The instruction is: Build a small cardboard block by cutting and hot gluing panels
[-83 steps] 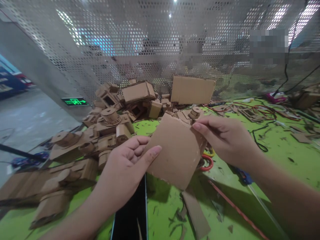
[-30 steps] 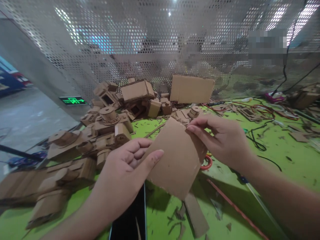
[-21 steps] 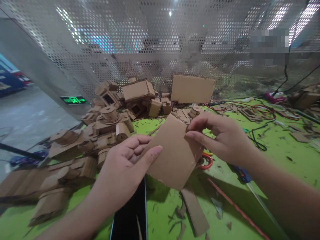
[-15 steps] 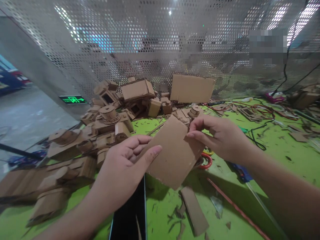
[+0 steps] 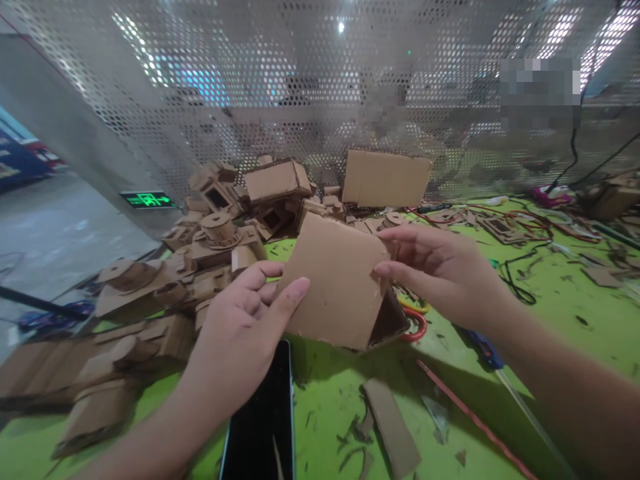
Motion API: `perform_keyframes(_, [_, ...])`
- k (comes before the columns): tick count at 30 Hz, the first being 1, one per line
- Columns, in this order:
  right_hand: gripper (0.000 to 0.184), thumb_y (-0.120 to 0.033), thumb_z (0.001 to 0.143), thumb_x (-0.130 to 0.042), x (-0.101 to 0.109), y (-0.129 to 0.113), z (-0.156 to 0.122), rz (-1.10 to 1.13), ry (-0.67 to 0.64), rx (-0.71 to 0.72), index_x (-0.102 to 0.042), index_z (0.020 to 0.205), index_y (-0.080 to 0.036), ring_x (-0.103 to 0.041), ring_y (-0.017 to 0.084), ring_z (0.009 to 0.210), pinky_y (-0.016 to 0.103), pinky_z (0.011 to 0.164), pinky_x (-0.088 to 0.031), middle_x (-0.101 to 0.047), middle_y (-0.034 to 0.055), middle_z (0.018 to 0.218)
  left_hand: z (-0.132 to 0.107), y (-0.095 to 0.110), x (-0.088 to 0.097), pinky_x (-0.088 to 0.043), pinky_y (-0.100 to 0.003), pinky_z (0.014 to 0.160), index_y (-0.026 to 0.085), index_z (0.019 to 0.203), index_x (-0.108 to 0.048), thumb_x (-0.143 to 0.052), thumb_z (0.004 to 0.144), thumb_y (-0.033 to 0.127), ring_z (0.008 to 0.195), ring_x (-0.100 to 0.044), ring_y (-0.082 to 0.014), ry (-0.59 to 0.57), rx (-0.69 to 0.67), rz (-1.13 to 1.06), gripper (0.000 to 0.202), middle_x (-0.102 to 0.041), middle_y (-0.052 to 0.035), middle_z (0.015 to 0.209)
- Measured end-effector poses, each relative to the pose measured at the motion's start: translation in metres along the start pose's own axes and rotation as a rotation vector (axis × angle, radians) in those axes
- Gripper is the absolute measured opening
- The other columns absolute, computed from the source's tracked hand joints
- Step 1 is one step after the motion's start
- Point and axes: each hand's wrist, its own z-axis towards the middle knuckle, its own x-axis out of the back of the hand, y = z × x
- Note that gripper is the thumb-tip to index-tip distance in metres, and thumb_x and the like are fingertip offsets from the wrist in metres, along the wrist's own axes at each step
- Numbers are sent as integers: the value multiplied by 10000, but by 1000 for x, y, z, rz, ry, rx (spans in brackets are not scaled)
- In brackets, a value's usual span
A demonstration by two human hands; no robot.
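Head view: over there, the left hand has its grip pinching a cardboard piece's left side, thumb across the face; the right hand's grip pinches its right edge. They're holding it above the green bench, beside a red handle.

— What has changed about the cardboard piece?
— It has tipped, and a dark side now shows at its lower right.
— The right hand?
— Thumb and index finger, pinched together before, now sit apart.
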Motion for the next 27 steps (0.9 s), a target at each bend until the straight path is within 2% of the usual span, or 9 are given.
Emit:
perform_keyframes(2, [297,-361,1005,-786,-2,1,0,57,-19,-10,-801,1286,-269,-786,200,814,330,721,-667,-847,36,977,-3,1,-2,-658,-195,622,232,1025,-749,-931,844,448,697,-819,-180,4,-7,5,335,-868,-14,827])
perform_keyframes(6, [279,-234,1048,-693,0,2,3,149,-6,-19,-839,1268,-324,-808,180,894,328,816,-695,-868,10,1108,-4,0,-2,-664,-189,659,242,1076,-746,-917,865,452,730,-826,-170,21,-4,-6,343,-882,-12,889])
perform_keyframes(9, [251,-309,1086,-654,0,1,3,181,1,-33,-853,1236,-339,-812,184,912,330,814,-697,-870,9,1135,-4,-2,0,-657,-169,685,237,1074,-756,-915,869,453,766,-827,-159,34,-5,-2,338,-885,-14,927])
perform_keyframes(14, [313,-418,967,-827,-2,2,0,42,6,-44,-816,1238,-260,-795,209,782,320,688,-658,-861,42,970,-5,-1,0,-647,-162,670,241,1048,-759,-912,869,461,751,-813,-151,24,-11,37,322,-872,3,872])
perform_keyframes(17, [201,-353,1057,-686,0,1,0,-107,47,48,-838,1135,-247,-769,185,754,306,695,-623,-844,32,921,-3,2,-2,-629,-154,615,236,988,-769,-928,848,438,683,-783,-140,53,-42,75,293,-849,17,798])
perform_keyframes(19, [237,-336,1085,-626,3,-1,0,-183,53,86,-849,1077,-253,-744,175,730,304,689,-599,-830,22,884,-2,4,-3,-639,-175,606,228,964,-776,-931,838,430,651,-767,-143,58,-46,89,284,-842,13,784])
perform_keyframes(21, [200,-403,1031,-726,5,-3,0,-198,15,80,-842,1104,-257,-740,190,728,315,676,-590,-827,20,872,-1,5,-3,-656,-197,620,221,969,-782,-927,837,444,653,-767,-153,53,-41,99,297,-849,-1,799])
perform_keyframes(24, [287,-484,949,-832,7,-5,-1,-173,-42,45,-826,1111,-247,-766,212,725,323,655,-593,-834,29,864,-1,5,-2,-675,-219,647,225,988,-786,-924,836,470,687,-785,-172,40,-44,105,319,-863,-18,840])
perform_keyframes(27, [275,-457,1081,-657,8,-5,-1,-206,-4,75,-817,1006,-246,-764,187,673,308,641,-577,-819,20,792,-1,4,-1,-680,-231,645,226,966,-790,-933,826,473,679,-785,-181,38,-51,104,317,-857,-19,822])
